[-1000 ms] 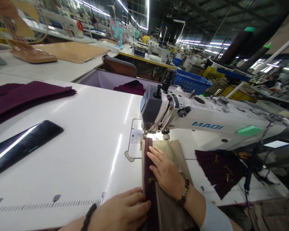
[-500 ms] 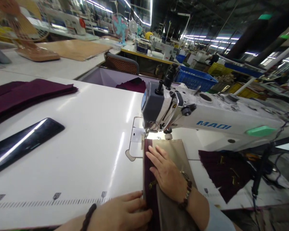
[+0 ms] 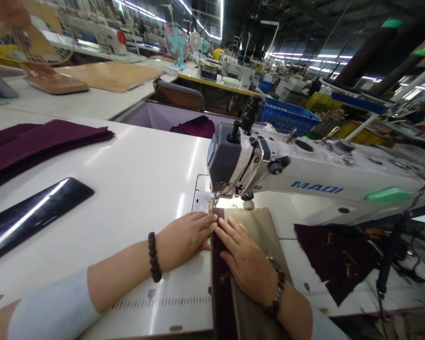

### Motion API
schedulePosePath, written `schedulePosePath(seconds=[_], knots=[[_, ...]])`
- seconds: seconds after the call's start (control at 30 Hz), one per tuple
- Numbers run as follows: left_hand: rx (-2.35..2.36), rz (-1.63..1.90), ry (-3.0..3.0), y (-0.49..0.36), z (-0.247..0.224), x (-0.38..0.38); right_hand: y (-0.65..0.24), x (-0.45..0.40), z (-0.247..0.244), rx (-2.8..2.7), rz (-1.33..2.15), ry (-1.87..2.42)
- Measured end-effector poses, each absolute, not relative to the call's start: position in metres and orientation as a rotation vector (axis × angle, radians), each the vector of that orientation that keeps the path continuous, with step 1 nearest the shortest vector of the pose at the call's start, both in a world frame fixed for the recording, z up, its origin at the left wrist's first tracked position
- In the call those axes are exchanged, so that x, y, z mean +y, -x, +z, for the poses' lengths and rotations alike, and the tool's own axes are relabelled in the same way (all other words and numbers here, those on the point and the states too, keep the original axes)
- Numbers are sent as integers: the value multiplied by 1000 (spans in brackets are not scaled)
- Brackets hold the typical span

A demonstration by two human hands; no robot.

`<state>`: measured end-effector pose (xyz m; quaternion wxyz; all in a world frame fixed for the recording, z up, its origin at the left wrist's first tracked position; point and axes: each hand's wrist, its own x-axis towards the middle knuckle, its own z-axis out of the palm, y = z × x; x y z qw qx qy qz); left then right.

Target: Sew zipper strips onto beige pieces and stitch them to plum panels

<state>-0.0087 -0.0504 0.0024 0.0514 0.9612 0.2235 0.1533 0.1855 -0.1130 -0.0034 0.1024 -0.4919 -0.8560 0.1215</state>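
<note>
A maroon strip (image 3: 222, 302) lies along the left edge of beige fabric (image 3: 260, 224), its far end just before the needle area of a white sewing machine (image 3: 304, 174). My left hand (image 3: 184, 238) touches the strip's left edge near the presser foot, fingers extended and nearly meeting my right fingertips. Flat on the strip and the beige fabric rests my right hand (image 3: 246, 259), fingers spread. A small brass-coloured zipper pull (image 3: 225, 277) shows on the strip beside my right wrist.
Stacked maroon fabric (image 3: 49, 141) and a long glossy black object (image 3: 35, 215) lie at the left. Maroon pieces with brass pulls (image 3: 336, 255) are right of the work. Behind stand a blue crate (image 3: 288, 115) and an orange fan (image 3: 38, 52).
My left hand has moved forward, away from my body, from the strip's near part to its far end by the presser foot. My right hand has hardly moved.
</note>
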Motion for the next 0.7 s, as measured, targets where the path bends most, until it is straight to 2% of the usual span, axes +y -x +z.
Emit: schedulePosePath(seconds=[0.7], knots=[[691, 461, -2970, 1, -11, -22, -188, -86, -4, -2466, 349, 1441]])
